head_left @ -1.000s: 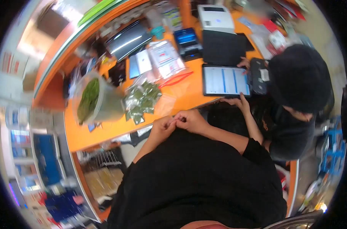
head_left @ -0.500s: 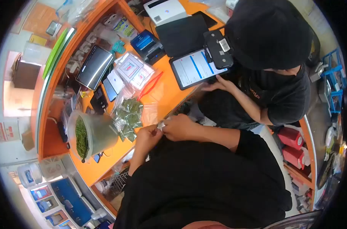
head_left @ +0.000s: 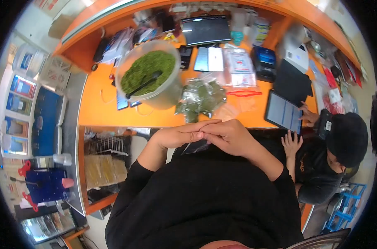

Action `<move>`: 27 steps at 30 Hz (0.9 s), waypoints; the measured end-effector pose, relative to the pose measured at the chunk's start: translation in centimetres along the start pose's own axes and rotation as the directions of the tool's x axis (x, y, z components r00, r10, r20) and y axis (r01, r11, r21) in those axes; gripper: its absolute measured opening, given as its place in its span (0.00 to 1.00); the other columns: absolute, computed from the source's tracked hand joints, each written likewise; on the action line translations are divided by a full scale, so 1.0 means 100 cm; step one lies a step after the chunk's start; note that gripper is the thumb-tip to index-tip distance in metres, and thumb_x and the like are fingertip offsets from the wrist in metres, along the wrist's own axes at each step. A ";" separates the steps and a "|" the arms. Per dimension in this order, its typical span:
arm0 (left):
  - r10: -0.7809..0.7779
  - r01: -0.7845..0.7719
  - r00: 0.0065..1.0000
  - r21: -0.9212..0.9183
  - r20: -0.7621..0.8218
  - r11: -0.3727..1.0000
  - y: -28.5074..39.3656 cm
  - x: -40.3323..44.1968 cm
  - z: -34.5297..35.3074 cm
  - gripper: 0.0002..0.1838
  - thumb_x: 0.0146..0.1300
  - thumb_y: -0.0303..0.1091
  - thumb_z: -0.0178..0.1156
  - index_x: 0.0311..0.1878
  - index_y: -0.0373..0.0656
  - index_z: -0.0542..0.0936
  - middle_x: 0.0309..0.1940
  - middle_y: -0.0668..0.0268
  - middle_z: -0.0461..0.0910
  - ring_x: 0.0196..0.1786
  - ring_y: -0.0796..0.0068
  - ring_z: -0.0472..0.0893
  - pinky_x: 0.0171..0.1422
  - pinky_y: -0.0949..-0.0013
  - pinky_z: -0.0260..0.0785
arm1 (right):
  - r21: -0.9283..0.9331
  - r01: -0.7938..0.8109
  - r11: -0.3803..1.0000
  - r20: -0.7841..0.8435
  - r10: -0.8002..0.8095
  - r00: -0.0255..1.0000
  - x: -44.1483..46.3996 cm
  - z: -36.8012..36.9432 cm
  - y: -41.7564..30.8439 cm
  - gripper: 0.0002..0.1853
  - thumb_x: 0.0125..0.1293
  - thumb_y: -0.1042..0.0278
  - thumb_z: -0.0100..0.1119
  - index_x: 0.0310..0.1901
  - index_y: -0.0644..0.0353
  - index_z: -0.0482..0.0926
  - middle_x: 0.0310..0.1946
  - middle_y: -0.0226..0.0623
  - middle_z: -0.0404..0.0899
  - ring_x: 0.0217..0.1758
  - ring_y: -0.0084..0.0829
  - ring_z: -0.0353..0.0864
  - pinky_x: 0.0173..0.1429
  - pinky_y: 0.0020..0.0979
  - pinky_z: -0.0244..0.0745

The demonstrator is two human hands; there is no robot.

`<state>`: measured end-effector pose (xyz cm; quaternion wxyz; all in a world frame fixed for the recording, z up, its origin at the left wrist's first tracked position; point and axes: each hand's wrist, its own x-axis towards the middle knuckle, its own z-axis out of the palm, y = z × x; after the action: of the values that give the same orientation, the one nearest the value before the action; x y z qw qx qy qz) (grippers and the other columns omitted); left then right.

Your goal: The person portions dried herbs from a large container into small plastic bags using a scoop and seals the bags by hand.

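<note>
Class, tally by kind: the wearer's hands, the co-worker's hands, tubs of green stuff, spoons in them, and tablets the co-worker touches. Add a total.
Wearer's hands: 2
Co-worker's hands: 2
Tubs of green stuff: 1
Spoons: 1
Tablets: 1
Total: 7

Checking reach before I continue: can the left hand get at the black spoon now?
Probably yes: the black spoon lies atop green material in the open tub, with nothing visible blocking the left hand. First, it would have to part from the right hand; a clear bag shows beneath them.
</note>
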<state>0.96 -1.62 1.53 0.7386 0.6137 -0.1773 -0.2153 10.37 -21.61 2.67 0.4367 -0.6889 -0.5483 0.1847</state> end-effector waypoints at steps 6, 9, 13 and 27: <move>0.166 -0.179 0.952 -0.026 -0.258 0.984 0.026 -0.084 -0.025 0.44 0.70 0.57 0.49 0.76 0.34 0.47 0.68 0.52 0.60 0.69 0.60 0.64 0.73 0.61 0.53 | 0.228 0.115 0.967 -0.070 -0.101 0.992 0.090 0.023 -0.031 0.09 0.67 0.65 0.56 0.44 0.57 0.80 0.30 0.39 0.81 0.37 0.44 0.82 0.40 0.38 0.76; 0.213 -0.255 0.895 -0.059 -0.392 0.965 0.043 -0.128 -0.036 0.49 0.66 0.62 0.52 0.75 0.33 0.47 0.54 0.50 0.69 0.55 0.59 0.73 0.64 0.58 0.61 | -0.027 0.139 0.990 -0.182 -0.142 0.973 0.149 0.052 -0.036 0.12 0.64 0.62 0.61 0.45 0.59 0.80 0.37 0.39 0.77 0.39 0.38 0.80 0.40 0.36 0.74; 0.374 -0.376 0.743 0.116 -0.555 0.919 0.041 -0.189 -0.067 0.52 0.62 0.65 0.53 0.75 0.33 0.48 0.51 0.50 0.71 0.48 0.64 0.74 0.55 0.61 0.64 | -0.460 0.060 0.886 -0.154 -0.146 0.977 0.200 0.103 -0.039 0.14 0.58 0.59 0.66 0.44 0.54 0.82 0.47 0.37 0.72 0.48 0.39 0.77 0.48 0.38 0.71; 0.583 -0.353 0.470 0.465 -0.663 0.812 0.063 -0.223 -0.157 0.59 0.49 0.30 0.76 0.77 0.42 0.44 0.62 0.54 0.68 0.64 0.63 0.71 0.72 0.61 0.59 | -0.127 -0.363 0.923 -0.409 0.285 0.867 0.240 0.089 0.015 0.10 0.67 0.62 0.57 0.40 0.60 0.82 0.33 0.42 0.83 0.34 0.41 0.83 0.41 0.37 0.74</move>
<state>-8.96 24.31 4.84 0.6806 0.6623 -0.0274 0.3120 12.62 3.92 1.96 0.4265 -0.8343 -0.3440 0.0614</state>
